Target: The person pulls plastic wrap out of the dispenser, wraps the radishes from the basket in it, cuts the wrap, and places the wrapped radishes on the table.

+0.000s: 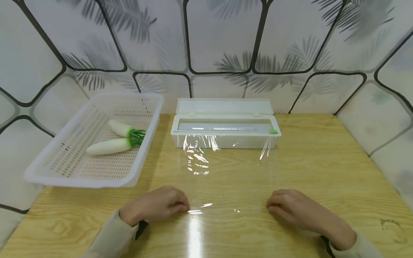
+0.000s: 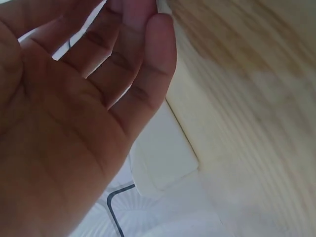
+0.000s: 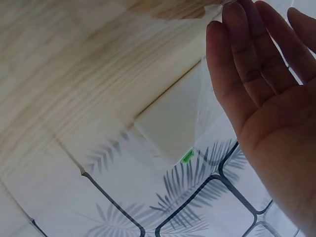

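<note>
A sheet of clear plastic wrap (image 1: 232, 175) stretches over the table from a white dispenser box (image 1: 226, 141) with its lid up. Inside the box lies the wrap roll (image 1: 226, 127), and a green slide cutter (image 1: 273, 131) sits at the right end of its front edge. My left hand (image 1: 161, 203) pinches the near left corner of the wrap between thumb and fingers. At the near right corner my right hand (image 1: 298, 211) pinches the wrap too. In the right wrist view, the film (image 3: 200, 108) runs from the fingertips toward the box.
A white perforated basket (image 1: 80, 182) stands on the left, holding two white radishes (image 1: 109, 147) with green tops. Behind the wooden table (image 1: 338, 161) is a patterned wall covering (image 1: 222, 36) with dark lines and leaf prints.
</note>
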Action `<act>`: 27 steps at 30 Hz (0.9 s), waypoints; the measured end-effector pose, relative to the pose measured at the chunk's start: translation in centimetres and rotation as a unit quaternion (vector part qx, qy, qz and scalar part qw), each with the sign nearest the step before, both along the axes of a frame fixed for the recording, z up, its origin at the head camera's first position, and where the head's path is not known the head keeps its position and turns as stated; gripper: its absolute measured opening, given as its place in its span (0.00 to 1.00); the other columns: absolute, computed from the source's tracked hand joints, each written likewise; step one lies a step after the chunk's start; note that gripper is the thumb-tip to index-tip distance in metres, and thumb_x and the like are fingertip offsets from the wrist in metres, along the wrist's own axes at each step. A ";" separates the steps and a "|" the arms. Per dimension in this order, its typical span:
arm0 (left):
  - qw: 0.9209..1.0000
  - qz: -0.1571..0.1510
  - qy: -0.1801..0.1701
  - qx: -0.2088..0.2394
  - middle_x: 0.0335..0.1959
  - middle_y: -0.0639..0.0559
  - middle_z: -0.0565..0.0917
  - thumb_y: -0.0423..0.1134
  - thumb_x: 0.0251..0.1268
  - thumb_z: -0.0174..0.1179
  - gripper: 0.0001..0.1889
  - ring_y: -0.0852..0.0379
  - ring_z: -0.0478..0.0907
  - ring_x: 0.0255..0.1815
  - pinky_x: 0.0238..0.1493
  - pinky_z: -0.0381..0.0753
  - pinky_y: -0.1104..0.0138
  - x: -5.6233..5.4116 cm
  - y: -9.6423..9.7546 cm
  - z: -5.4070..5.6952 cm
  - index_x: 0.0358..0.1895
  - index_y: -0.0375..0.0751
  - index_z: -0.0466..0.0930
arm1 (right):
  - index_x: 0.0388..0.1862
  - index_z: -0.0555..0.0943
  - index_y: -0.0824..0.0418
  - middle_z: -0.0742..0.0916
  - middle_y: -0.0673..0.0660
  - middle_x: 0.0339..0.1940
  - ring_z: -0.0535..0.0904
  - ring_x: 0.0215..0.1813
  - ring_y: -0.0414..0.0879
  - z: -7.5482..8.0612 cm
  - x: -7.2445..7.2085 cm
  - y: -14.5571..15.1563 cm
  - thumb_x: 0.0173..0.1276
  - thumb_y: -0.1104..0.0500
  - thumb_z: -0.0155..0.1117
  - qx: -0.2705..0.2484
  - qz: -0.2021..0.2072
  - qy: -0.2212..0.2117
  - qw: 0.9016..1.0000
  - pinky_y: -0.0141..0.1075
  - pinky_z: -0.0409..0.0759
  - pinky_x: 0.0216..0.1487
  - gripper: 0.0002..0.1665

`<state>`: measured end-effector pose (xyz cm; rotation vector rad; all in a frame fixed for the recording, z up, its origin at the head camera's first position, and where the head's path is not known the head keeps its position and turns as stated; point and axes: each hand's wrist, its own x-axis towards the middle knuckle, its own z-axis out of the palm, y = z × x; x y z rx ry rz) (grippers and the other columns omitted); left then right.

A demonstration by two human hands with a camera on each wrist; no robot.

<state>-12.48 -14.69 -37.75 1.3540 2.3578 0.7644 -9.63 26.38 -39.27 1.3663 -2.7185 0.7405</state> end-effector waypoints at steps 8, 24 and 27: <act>0.999 0.037 0.006 -0.010 0.28 0.65 0.80 0.27 0.64 0.66 0.10 0.73 0.72 0.30 0.34 0.77 0.75 0.1 0.7 -0.4 0.29 0.46 0.82 | 0.28 0.80 0.51 0.76 0.39 0.29 0.68 0.30 0.29 -0.8 -0.2 -0.1 0.52 0.74 0.74 0.002 0.001 0.073 0.997 0.27 0.71 0.27 0.19; 0.994 0.060 0.090 -0.027 0.29 0.65 0.79 0.32 0.65 0.67 0.08 0.71 0.72 0.30 0.33 0.77 0.73 0.8 0.8 0.1 0.29 0.49 0.81 | 0.26 0.76 0.49 0.73 0.37 0.27 0.63 0.28 0.29 0.3 -0.3 -1.0 0.57 0.69 0.75 0.048 -0.019 0.048 0.998 0.27 0.67 0.25 0.18; 0.991 0.068 0.117 -0.003 0.28 0.64 0.78 0.31 0.65 0.66 0.08 0.72 0.70 0.28 0.30 0.75 0.75 0.8 0.5 0.7 0.29 0.48 0.81 | 0.29 0.79 0.50 0.76 0.38 0.28 0.66 0.28 0.29 1.0 -0.8 -0.7 0.55 0.68 0.76 0.036 -0.022 0.068 0.997 0.27 0.69 0.25 0.16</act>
